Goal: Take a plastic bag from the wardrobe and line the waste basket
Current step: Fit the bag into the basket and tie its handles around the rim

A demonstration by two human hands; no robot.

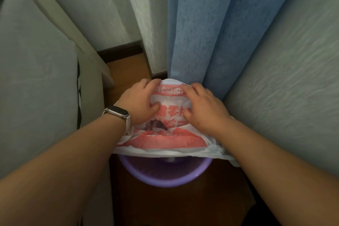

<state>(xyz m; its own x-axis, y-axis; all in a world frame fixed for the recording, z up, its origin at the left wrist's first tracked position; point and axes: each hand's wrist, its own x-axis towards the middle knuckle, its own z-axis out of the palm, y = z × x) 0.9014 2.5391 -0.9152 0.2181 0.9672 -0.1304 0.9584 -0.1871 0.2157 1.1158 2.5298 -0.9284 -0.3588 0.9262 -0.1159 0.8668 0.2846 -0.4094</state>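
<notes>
A white plastic bag (165, 139) with red print lies spread over the far part of a purple waste basket (165, 176) on the floor. My left hand (139, 101), with a watch on its wrist, grips the bag's far edge on the left, thumb tucked under the plastic. On the right, my right hand (203, 106) grips the same far edge, fingers curled over it. The basket's near rim and part of its inside show below the bag. The far rim is hidden under the bag and my hands.
A blue curtain (211, 33) hangs right behind the basket, with a pale wall corner (145, 24) to its left. A bed with grey bedding (36, 79) bounds the left side, and a textured wall (284, 79) the right. Brown wooden floor (174, 207) lies in front.
</notes>
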